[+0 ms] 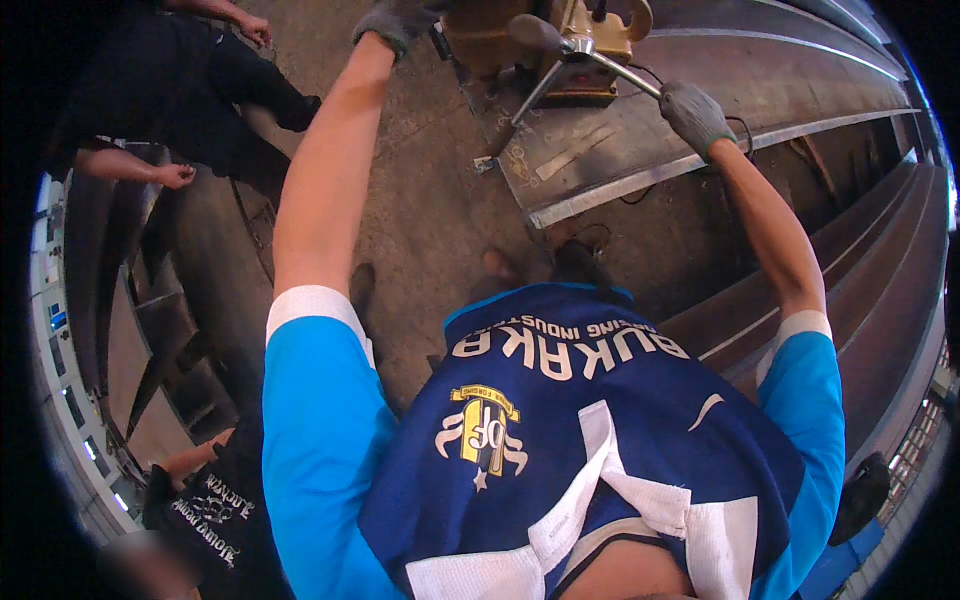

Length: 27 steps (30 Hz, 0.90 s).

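A yellow machine with a three-spoke turning handle, like a portable magnetic drill, stands on a steel beam at the top of the view. My right hand, in a grey knitted glove, is wrapped round the end of one metal spoke. Another spoke points down toward me, and a third ends in a dark knob. Also gloved, my left hand reaches to the top edge, left of the machine. Its fingers are partly cut off, so whether they hold anything is hidden.
More long steel beams lie to the right. A dark cable runs by my right hand. At the upper left a person in dark clothes stands close; another person is at the lower left. Steel pieces lie on the left.
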Each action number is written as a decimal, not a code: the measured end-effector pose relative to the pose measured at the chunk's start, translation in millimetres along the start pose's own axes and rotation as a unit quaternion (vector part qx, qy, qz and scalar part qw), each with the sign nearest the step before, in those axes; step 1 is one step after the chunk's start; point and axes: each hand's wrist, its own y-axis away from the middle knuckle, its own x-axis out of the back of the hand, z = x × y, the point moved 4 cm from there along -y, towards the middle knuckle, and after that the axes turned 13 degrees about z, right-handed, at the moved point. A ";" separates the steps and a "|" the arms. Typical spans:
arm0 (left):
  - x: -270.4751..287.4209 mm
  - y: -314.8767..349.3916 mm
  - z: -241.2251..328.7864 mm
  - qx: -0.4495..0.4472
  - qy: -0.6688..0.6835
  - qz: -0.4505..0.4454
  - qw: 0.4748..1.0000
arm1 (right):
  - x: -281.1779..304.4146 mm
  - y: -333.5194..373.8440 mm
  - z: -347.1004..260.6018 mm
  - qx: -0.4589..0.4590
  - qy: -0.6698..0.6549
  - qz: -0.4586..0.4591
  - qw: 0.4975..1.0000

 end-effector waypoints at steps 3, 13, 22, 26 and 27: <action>-0.5 -2.2 -1.6 0.005 -0.005 -0.002 1.000 | -4.5 1.5 -5.8 0.020 -0.007 0.013 1.000; -3.3 -4.1 -6.2 0.010 -0.012 -0.001 1.000 | 0.6 -6.7 6.3 0.006 0.004 0.041 0.999; -0.9 1.1 -8.0 0.011 -0.008 -0.002 1.000 | 23.2 -8.6 3.9 0.019 0.040 -0.037 0.998; -1.5 4.1 -8.4 0.015 -0.013 -0.001 1.000 | 43.8 -9.5 0.5 0.066 -0.002 0.024 0.998; 1.6 7.0 -9.1 0.016 -0.014 -0.002 1.000 | 48.4 -9.5 -0.3 0.059 -0.002 0.021 0.998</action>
